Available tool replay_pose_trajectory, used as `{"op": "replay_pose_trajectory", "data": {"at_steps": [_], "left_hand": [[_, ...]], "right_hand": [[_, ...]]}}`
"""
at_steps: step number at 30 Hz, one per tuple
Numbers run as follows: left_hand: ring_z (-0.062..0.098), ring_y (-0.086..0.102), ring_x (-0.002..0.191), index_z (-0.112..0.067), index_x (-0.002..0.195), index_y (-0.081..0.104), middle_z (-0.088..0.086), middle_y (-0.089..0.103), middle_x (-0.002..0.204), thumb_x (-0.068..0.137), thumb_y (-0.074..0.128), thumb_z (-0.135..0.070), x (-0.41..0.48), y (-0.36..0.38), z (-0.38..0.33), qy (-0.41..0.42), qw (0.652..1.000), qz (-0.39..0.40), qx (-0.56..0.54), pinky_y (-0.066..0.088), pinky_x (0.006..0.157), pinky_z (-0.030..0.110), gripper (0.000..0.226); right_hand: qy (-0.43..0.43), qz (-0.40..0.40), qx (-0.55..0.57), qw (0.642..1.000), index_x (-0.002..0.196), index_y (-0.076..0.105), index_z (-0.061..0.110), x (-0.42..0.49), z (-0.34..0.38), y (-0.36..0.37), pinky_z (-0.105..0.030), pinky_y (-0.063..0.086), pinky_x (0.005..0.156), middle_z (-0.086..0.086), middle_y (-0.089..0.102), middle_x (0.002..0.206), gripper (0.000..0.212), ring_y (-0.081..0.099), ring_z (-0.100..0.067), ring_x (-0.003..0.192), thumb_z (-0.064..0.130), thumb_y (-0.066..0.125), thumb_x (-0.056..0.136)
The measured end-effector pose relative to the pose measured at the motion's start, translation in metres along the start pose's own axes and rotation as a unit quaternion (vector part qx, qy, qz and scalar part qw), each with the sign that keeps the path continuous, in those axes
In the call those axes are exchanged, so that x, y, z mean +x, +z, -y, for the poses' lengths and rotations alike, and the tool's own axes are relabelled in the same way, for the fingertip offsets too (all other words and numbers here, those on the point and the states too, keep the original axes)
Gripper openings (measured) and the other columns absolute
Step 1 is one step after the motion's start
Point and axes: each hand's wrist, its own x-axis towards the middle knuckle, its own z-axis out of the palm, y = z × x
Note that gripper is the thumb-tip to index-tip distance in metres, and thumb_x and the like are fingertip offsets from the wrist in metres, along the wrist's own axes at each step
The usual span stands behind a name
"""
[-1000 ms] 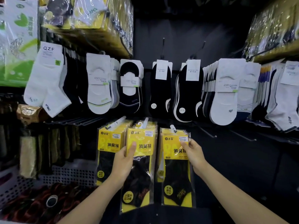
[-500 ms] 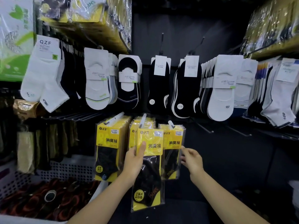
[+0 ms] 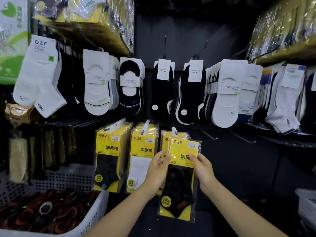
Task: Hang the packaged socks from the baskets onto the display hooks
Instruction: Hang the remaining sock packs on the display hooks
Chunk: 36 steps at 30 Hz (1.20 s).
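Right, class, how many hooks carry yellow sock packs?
3, side by side: left hook, middle hook and right hook, above the pack in the left hand and right hand. Others may be hidden.

A dark, matte back wall (image 3: pixel 184 28) fills the far centre, dimly lit. High up, the left shelf (image 3: pixel 102 40) juts forward, and the right shelf (image 3: pixel 283 53) runs along the upper right, both catching yellowish light. A green-and-white carton (image 3: pixel 12 48) stands at the far left.
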Motion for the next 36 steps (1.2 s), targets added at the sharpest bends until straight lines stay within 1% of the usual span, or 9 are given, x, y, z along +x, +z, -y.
{"op": "replay_pose_trajectory", "data": {"at_steps": [5, 8, 12, 17, 20, 23, 28, 32, 36], "left_hand": [[-0.009, 0.048, 0.09, -0.029, 0.138, 0.039, -0.018, 0.056, 0.107, 0.097, 0.046, -0.038, 0.009, -0.002, 0.004, -0.002, 1.0, -0.027, -0.008, 0.037, 0.071, 0.011, 0.043], [0.002, 0.047, 0.101, -0.027, 0.143, 0.035, -0.008, 0.054, 0.122, 0.096, 0.046, -0.04, 0.017, -0.002, 0.007, -0.011, 0.999, -0.033, -0.011, 0.035, 0.085, 0.019, 0.049], [0.008, 0.045, 0.115, -0.024, 0.147, 0.028, -0.001, 0.048, 0.138, 0.095, 0.048, -0.041, 0.032, 0.0, 0.014, -0.019, 1.0, -0.024, -0.001, 0.034, 0.09, 0.022, 0.058], [0.019, 0.039, 0.133, -0.024, 0.148, 0.025, -0.001, 0.033, 0.151, 0.094, 0.052, -0.039, 0.039, 0.001, 0.03, -0.003, 0.999, -0.031, 0.038, 0.037, 0.105, 0.031, 0.062], [0.018, 0.038, 0.133, -0.023, 0.148, 0.025, -0.001, 0.031, 0.151, 0.093, 0.053, -0.041, 0.03, -0.002, 0.048, -0.005, 0.997, -0.034, 0.067, 0.037, 0.108, 0.037, 0.064], [0.018, 0.038, 0.133, -0.023, 0.147, 0.027, 0.0, 0.033, 0.149, 0.092, 0.054, -0.042, 0.0, -0.008, 0.077, -0.032, 0.995, -0.026, 0.088, 0.036, 0.108, 0.035, 0.064], [0.011, 0.046, 0.119, -0.023, 0.141, 0.037, -0.005, 0.044, 0.136, 0.091, 0.057, -0.038, -0.102, -0.018, 0.149, -0.133, 0.986, 0.051, 0.091, 0.043, 0.095, 0.027, 0.056], [0.006, 0.057, 0.094, -0.013, 0.134, 0.044, -0.005, 0.055, 0.11, 0.093, 0.057, -0.025, -0.189, -0.007, 0.206, -0.232, 0.965, 0.097, 0.074, 0.046, 0.071, 0.009, 0.045], [0.015, 0.053, 0.117, -0.018, 0.13, 0.048, -0.005, 0.056, 0.12, 0.091, 0.06, -0.03, -0.244, 0.007, 0.246, -0.235, 0.951, 0.14, 0.142, 0.043, 0.089, 0.018, 0.043]], "right_hand": [[-0.049, 0.02, -0.075, 0.996, 0.098, 0.064, 0.014, 0.015, 0.005, 0.018, -0.024, 0.053, 0.078, -0.003, 0.07, 0.098, 0.009, 0.067, -0.014, 0.09, 0.013, 0.056, 0.095], [-0.044, 0.0, -0.105, 0.993, 0.1, 0.065, 0.013, 0.027, -0.001, 0.025, -0.031, 0.052, 0.085, -0.005, 0.07, 0.101, 0.01, 0.066, -0.018, 0.093, 0.015, 0.057, 0.095], [-0.022, -0.021, -0.112, 0.993, 0.094, 0.067, 0.012, 0.043, -0.013, 0.028, -0.035, 0.052, 0.088, -0.008, 0.071, 0.102, 0.01, 0.066, -0.022, 0.096, 0.02, 0.06, 0.093], [0.068, -0.073, -0.096, 0.99, 0.092, 0.066, 0.01, 0.054, -0.035, 0.019, -0.041, 0.051, 0.094, -0.01, 0.069, 0.103, 0.031, 0.064, -0.026, 0.099, 0.038, 0.074, 0.08], [0.081, -0.079, -0.116, 0.987, 0.11, 0.061, 0.008, 0.044, -0.049, 0.007, -0.042, 0.047, 0.1, -0.011, 0.063, 0.117, 0.044, 0.059, -0.026, 0.109, 0.037, 0.073, 0.081], [0.103, -0.021, -0.157, 0.982, 0.135, 0.042, 0.013, 0.01, -0.065, -0.014, -0.038, 0.041, 0.106, -0.007, 0.051, 0.132, 0.064, 0.05, -0.024, 0.122, 0.037, 0.071, 0.083], [0.194, 0.086, -0.229, 0.95, 0.139, 0.039, 0.019, -0.08, -0.116, -0.084, -0.036, 0.043, 0.104, -0.004, 0.047, 0.138, 0.064, 0.049, -0.019, 0.122, 0.038, 0.068, 0.085], [0.268, 0.071, -0.316, 0.907, 0.135, 0.044, 0.014, -0.144, -0.159, -0.153, -0.033, 0.045, 0.097, -0.007, 0.047, 0.137, 0.058, 0.05, -0.019, 0.118, 0.031, 0.07, 0.085], [0.318, 0.101, -0.376, 0.865, 0.134, 0.043, 0.015, -0.181, -0.187, -0.2, -0.023, 0.037, 0.087, -0.004, 0.046, 0.135, 0.065, 0.048, -0.016, 0.114, 0.037, 0.073, 0.08]]}}
